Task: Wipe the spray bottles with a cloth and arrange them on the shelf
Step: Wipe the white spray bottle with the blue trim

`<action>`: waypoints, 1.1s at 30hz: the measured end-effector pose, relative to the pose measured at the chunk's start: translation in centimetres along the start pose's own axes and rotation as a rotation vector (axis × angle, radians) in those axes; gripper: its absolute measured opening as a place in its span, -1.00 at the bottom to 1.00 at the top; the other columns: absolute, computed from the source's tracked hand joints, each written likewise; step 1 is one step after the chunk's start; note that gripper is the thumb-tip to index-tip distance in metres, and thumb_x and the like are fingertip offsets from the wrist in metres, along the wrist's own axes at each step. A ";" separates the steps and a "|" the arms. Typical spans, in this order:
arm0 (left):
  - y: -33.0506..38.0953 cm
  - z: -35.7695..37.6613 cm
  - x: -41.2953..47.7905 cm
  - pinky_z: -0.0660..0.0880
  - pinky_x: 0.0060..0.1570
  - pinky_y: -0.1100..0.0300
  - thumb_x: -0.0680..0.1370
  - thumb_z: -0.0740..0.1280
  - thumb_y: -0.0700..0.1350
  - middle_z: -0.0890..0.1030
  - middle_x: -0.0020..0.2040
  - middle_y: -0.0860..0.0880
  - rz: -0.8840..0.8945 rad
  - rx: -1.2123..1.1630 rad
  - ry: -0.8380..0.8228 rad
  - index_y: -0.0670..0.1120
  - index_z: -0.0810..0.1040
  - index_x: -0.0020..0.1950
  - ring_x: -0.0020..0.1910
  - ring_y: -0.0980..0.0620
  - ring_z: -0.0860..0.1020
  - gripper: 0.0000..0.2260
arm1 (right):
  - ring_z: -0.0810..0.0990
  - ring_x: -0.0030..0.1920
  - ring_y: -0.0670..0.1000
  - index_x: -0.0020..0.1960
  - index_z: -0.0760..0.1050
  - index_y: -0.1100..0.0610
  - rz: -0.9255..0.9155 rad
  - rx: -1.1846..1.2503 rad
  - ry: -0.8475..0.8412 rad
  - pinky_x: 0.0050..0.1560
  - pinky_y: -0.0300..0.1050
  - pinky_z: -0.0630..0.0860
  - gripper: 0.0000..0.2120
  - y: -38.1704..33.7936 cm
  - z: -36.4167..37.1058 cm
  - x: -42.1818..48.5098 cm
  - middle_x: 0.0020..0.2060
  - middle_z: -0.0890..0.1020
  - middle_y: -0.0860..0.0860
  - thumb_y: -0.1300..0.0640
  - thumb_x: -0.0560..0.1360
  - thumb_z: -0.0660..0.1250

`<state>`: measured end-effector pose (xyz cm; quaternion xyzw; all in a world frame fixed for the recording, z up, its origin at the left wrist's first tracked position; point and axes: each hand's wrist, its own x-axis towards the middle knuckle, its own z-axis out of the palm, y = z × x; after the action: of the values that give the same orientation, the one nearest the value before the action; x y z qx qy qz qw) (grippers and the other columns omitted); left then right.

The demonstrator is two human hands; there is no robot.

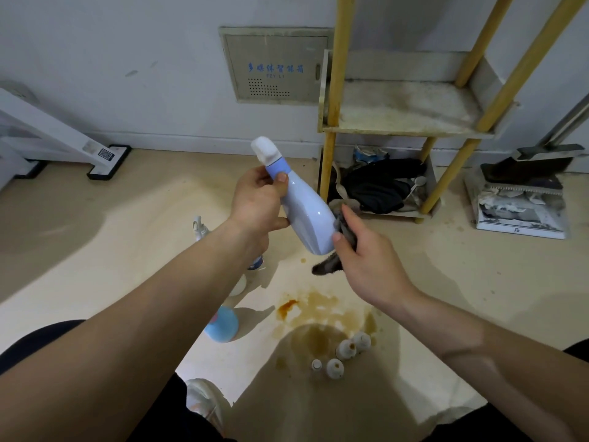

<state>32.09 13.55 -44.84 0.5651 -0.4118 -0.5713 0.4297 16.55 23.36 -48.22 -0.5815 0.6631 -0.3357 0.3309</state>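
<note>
While left hand grips the pale-blue plastic spray bottle before the yellow-posted shelf, right hand clutches grey cloth, wiping its base; shelving upright likely next.

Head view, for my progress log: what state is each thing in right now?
Spray bottle: lifted off the floor, tilted, nozzle up-left.
Left hand: grips the Spray bottle's neck.
Cloth: pressed against the Spray bottle's base.
Right hand: holds the Cloth.
Shelf: middle tier stained, holds no bottles.
Blue bottle: on the floor, partly hidden behind the left forearm.
Wall panel: door closed.
</note>
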 end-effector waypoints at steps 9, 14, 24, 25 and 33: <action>-1.4 1.7 -2.3 0.67 -0.12 -0.17 0.61 0.39 -0.15 0.70 0.07 -0.06 0.014 0.074 -0.082 -0.12 0.56 0.22 0.05 -0.05 0.68 -0.80 | 0.40 0.39 0.02 0.61 0.10 0.03 -0.137 -0.291 0.001 0.33 -0.07 0.43 -0.25 -0.8 0.0 1.2 0.47 0.36 -0.03 -0.14 0.55 0.36; -2.0 2.3 -3.1 0.64 -0.28 0.16 0.56 0.45 -0.15 0.69 -0.04 0.05 0.072 0.104 -0.150 -0.09 0.61 0.16 -0.17 0.22 0.66 -0.82 | 0.60 0.06 -0.14 0.25 0.43 -0.09 -0.084 -0.059 0.035 0.01 -0.13 0.58 -0.53 0.3 -0.5 2.4 0.08 0.61 -0.20 -0.11 0.43 0.52; -2.6 0.6 -2.1 0.54 -0.06 0.12 0.61 0.32 -0.11 0.68 0.04 -0.02 0.083 0.413 -0.175 -0.04 0.63 0.09 0.04 -0.07 0.63 -0.88 | 0.65 0.11 -0.07 0.30 0.53 0.09 -0.068 0.177 -0.090 0.14 0.00 0.58 -0.44 1.1 -3.0 3.7 0.09 0.68 -0.09 -0.06 0.35 0.52; -2.4 0.5 -2.1 0.55 -0.06 0.11 0.63 0.32 -0.04 0.68 0.06 0.00 0.021 0.371 -0.232 -0.02 0.62 0.16 0.06 -0.08 0.65 -0.84 | 0.65 0.13 -0.05 0.30 0.53 0.08 -0.068 0.193 -0.110 0.17 0.05 0.58 -0.45 1.1 -3.1 3.8 0.10 0.68 -0.08 -0.06 0.36 0.52; -2.3 0.4 -2.6 0.66 -0.19 0.00 0.64 0.34 -0.02 0.71 0.10 -0.02 -0.113 0.130 -0.336 0.04 0.57 0.28 -0.10 -0.07 0.70 -0.79 | 0.57 0.27 -0.08 0.46 0.44 0.07 -0.095 0.120 -0.002 0.32 -0.06 0.49 -0.50 0.6 -2.1 3.4 0.28 0.61 -0.07 0.14 0.54 0.42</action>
<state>31.65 16.72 -46.23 0.5106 -0.4813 -0.6530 0.2849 14.17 20.20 -47.71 -0.5916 0.6133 -0.3897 0.3494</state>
